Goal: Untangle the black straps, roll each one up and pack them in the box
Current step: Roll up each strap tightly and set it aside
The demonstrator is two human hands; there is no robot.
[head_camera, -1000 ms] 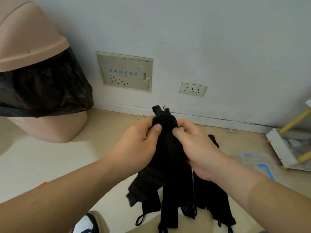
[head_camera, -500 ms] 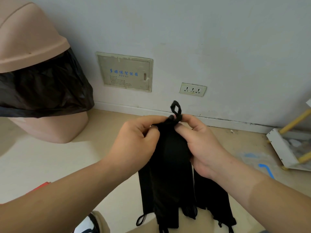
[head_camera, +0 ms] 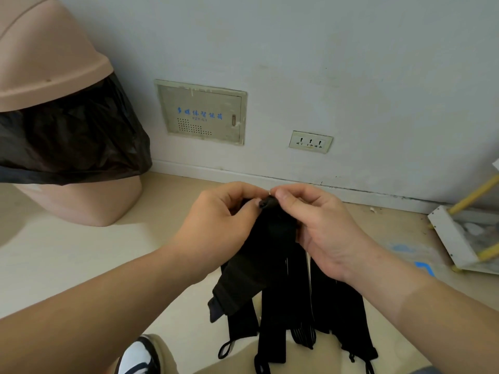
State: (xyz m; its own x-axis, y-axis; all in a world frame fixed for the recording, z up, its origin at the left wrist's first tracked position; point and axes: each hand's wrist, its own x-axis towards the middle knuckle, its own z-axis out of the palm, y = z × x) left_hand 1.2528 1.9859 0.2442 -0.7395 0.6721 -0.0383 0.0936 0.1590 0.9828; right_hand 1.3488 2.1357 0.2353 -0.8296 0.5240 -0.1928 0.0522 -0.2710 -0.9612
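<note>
Black straps (head_camera: 272, 268) vertical, tops pinched (left hand (head_camera: 218, 220), right hand (head_camera: 321, 225)), tails floorward

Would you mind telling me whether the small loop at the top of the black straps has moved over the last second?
Yes. The loop dropped, away from the wall socket, and is now pinched between both hands.

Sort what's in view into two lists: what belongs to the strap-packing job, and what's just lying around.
Belongs to the job:
black straps, bunched, hanging down
left hand and right hand, pinching the bunch's top end

Just lying about:
bin with black liner
wall panel
wall socket
white rack with yellow rods
shoe

No box is in view.
</note>
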